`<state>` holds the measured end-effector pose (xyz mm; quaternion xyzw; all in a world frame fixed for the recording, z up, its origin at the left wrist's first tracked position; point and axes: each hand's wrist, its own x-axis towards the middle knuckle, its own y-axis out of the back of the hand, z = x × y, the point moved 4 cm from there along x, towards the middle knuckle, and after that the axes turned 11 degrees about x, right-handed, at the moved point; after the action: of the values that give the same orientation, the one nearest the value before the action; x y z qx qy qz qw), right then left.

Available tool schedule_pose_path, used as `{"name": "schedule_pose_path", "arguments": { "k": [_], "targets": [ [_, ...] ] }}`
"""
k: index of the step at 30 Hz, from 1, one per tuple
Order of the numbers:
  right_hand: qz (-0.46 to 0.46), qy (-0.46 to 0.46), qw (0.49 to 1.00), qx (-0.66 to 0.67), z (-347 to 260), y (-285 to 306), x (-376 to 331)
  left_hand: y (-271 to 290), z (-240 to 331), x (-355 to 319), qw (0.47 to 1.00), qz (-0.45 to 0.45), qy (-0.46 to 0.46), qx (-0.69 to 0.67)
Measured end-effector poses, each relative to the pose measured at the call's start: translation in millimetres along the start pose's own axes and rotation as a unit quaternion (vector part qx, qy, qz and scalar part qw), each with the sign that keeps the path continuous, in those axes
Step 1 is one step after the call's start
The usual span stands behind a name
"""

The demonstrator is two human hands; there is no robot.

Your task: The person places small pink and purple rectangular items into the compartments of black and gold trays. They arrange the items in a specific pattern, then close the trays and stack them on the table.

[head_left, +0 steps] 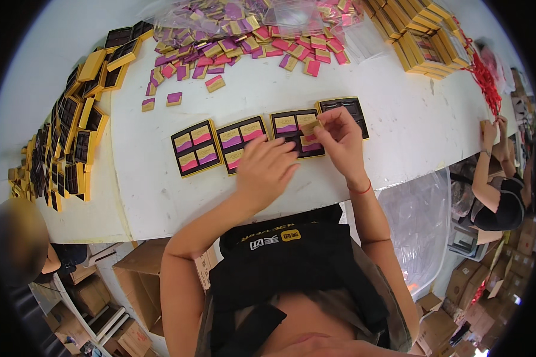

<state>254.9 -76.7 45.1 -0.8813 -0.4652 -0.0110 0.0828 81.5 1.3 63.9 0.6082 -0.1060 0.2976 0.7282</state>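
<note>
Right hand (345, 141): thumb and fingers pinch a small wrapped square (308, 127), 1 o'clock of view centre, over a gold-rimmed black box (281, 137) on the tabletop (399, 107). Square: flat, tilted, dull gold face, partly finger-covered. Left hand (265, 174), 7 o'clock of square: fingers spread; contact beneath cannot be told.

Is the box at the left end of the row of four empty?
No, the left-end box holds four small squares in pink, purple and gold.

Head-worn fisheye, looking down, table (250, 92) near
</note>
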Motion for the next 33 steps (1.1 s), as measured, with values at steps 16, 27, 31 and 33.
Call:
{"name": "schedule_pose_path", "arguments": {
  "k": [16, 27, 31, 33],
  "targets": [
    [-0.169, 0.261, 0.837, -0.451, -14, -37, -15, -1, -22, -10, 0.995, -0.082, -0.054, 0.034],
    [-0.179, 0.225, 0.872, -0.397, -14, -14, 124, 0, -13, -2, 0.992, -0.087, -0.046, 0.076],
    [-0.220, 0.175, 0.806, -0.521, 32, -16, 192, 5, -13, 0, 0.992, -0.094, -0.049, 0.070],
    [-0.210, 0.170, 0.780, -0.565, 37, -29, 197, 11, -21, -7, 0.992, -0.108, -0.035, 0.059]
  ]
}}
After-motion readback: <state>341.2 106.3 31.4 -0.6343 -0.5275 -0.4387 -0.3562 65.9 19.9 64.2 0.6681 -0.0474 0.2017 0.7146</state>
